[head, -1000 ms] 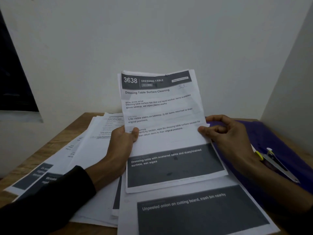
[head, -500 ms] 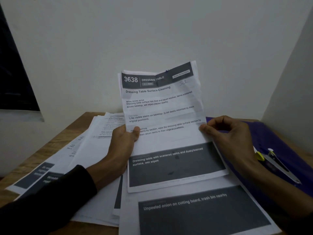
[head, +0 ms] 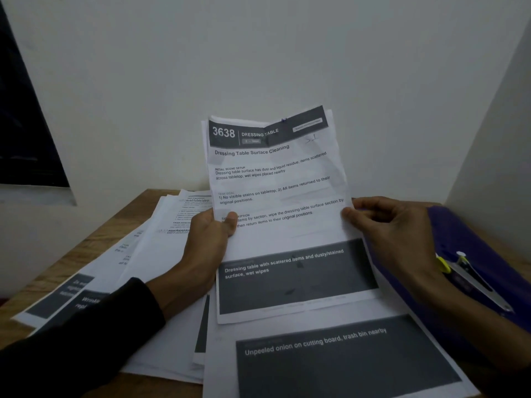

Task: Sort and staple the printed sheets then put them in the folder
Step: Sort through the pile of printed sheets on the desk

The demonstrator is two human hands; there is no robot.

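So the person's got a printed sheet (head: 275, 196) headed "3638 Dressing Table" held up off the wooden table (head: 94, 242), top end tilted toward the wall at 12 o'clock, with at least one more sheet behind it. The left hand (head: 207, 242) pinches its left edge, thumb on the front. The right hand (head: 393, 234) grips the right edge with curled fingers. Loose sheets (head: 161, 254) are fanned out from about 8 to 10 o'clock, and another page (head: 330, 360) about an unpeeled onion lies flat at 6. A purple folder (head: 474, 254) sits at 3 o'clock with a metal tool with a yellow bit (head: 471, 277) on top; can't tell what it is.
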